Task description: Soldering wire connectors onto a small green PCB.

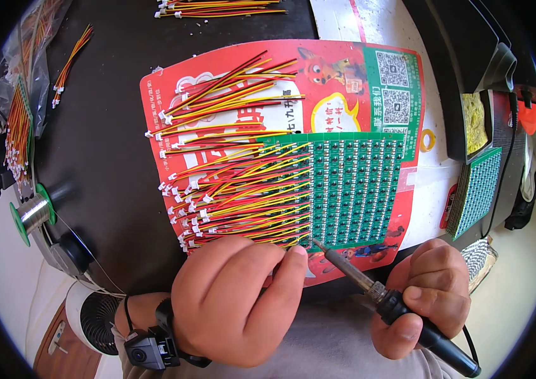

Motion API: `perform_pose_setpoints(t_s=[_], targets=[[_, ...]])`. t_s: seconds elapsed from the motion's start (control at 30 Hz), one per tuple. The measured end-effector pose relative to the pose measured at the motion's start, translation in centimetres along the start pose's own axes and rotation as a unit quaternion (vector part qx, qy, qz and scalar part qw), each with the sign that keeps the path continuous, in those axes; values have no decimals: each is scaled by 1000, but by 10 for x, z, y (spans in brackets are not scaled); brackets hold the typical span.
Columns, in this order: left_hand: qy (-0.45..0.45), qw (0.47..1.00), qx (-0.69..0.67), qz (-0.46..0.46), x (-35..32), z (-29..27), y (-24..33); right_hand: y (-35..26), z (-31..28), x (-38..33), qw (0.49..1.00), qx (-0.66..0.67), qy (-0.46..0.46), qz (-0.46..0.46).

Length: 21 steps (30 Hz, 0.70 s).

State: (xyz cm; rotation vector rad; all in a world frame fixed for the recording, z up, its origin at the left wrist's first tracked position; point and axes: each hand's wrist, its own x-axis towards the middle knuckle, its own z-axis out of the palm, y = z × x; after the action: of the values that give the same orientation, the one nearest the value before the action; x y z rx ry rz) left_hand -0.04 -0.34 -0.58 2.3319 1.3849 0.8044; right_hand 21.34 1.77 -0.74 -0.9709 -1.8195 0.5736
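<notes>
My right hand (429,297) grips a soldering iron (391,303) by its black handle, and the metal tip points at the lower edge of a green circuit board panel (356,189). Close to that tip, my left hand (236,297) is closed with thumb and forefinger pinched on a thin wire, which the fingers mostly hide. Many red, yellow and black wires (249,196) with white plugs lie in rows across the panel's left part, plugs to the left. The panel's right part shows rows of small bare boards. Under it lies a printed red card (154,95).
Left are a solder spool (33,213) and a plastic bag of wires (25,95). A loose wire bundle (72,60) lies nearby, another bundle (217,9) at the far edge. Right are a yellow sponge (474,123), a stack of green panels (475,192) and a yellow ring (428,140).
</notes>
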Motion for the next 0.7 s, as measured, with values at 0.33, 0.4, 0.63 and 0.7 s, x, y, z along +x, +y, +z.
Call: perform_pose_setpoints(t_s=[0.33, 0.4, 0.63, 0.7], targets=[[-9, 999, -25, -25, 3, 0, 0, -2, -1, 1, 1000, -3, -9, 17], [-13, 999, -29, -23, 2, 1, -1, -2, -1, 0, 1000, -4, -10, 17], [-16, 999, -30, -23, 3, -1, 0, -2, 0, 1, 1000, -4, -11, 22], [-14, 999, -31, -23, 3, -1, 0, -3, -1, 1, 1000, -6, -12, 23]])
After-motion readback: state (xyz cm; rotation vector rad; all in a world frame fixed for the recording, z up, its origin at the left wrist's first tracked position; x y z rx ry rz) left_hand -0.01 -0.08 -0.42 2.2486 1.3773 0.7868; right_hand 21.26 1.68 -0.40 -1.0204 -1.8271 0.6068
